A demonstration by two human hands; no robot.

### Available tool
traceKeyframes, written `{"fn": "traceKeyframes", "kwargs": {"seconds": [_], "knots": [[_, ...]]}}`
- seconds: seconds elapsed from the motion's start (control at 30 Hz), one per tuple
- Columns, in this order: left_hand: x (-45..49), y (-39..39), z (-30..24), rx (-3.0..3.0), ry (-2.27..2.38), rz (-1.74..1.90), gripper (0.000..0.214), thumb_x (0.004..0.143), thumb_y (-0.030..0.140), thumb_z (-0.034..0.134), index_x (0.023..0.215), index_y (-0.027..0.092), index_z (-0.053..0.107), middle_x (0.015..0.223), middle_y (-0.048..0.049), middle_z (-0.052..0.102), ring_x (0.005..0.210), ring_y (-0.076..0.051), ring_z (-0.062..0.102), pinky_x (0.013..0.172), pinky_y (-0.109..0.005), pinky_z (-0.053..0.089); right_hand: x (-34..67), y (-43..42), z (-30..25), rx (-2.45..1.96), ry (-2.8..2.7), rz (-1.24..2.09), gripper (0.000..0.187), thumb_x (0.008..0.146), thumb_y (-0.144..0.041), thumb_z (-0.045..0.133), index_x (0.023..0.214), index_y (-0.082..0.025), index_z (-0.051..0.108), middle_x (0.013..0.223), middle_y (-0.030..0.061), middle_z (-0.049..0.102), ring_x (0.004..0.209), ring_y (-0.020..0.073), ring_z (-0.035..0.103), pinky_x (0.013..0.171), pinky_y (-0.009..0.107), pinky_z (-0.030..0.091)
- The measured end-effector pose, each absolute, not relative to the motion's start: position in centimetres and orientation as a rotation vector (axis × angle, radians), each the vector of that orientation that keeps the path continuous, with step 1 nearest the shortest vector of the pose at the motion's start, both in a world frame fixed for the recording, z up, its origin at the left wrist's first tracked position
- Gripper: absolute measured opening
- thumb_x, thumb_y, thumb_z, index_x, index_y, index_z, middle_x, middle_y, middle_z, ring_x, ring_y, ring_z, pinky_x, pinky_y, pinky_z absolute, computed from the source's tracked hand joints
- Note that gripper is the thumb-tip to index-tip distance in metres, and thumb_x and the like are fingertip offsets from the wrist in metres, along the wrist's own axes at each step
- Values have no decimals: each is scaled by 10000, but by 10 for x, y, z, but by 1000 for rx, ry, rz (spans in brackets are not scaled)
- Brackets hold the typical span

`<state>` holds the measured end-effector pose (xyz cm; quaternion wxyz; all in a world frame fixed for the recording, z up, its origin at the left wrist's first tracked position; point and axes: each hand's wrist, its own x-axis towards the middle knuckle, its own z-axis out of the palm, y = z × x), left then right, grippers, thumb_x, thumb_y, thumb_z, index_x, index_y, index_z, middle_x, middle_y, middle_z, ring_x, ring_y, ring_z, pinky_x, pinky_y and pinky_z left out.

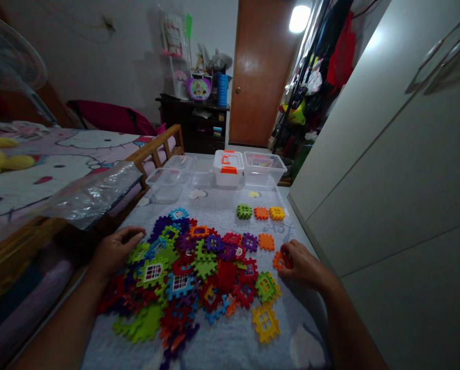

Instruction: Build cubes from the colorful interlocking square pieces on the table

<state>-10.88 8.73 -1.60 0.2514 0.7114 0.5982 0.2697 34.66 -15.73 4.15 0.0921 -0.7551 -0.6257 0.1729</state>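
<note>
The left hand (116, 249), its grip spread flat, is rested on the left edge of the pile of interlocking tiles (191, 272) on the table (222, 349). At the pile's right edge an orange tile (279, 260) is pinched by the right hand (302, 264). Picking-out seems in hand; a clean lift clear of neighbouring tiles is called for.

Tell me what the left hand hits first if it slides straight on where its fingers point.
The left hand lies flat, fingers aimed right at the tile pile. First contact is likely the purple tile at the pile's left edge, though the green tile beside it is equally close.
</note>
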Motion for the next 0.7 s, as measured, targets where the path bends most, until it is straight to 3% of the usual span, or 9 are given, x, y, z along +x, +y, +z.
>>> {"fn": "traceKeyframes", "kwargs": {"seconds": [0.13,0.4,0.7], "knots": [[-108,86,-15,1918,1629,713,519,687,618,541,926,188,708,976,-73,749,941,-265,689,856,-304,508,345,-155,43,-2260,-1905,492,170,691,-233,651,832,-189,566,891,65,576,814,192,535,742,296,442],[-106,85,-12,1927,1640,742,503,681,611,549,907,194,716,963,-65,752,936,-264,690,865,-306,510,343,-122,52,-2031,-1986,351,383,706,-172,647,1079,-188,563,1138,117,564,1094,266,512,977,401,408],[-105,84,-12,1923,1619,779,498,679,593,542,904,184,716,944,-75,758,893,-258,700,859,-315,525,343,-93,26,-2071,-2048,384,377,703,-177,660,1072,-135,591,1101,142,562,1060,266,514,963,372,413]]}}
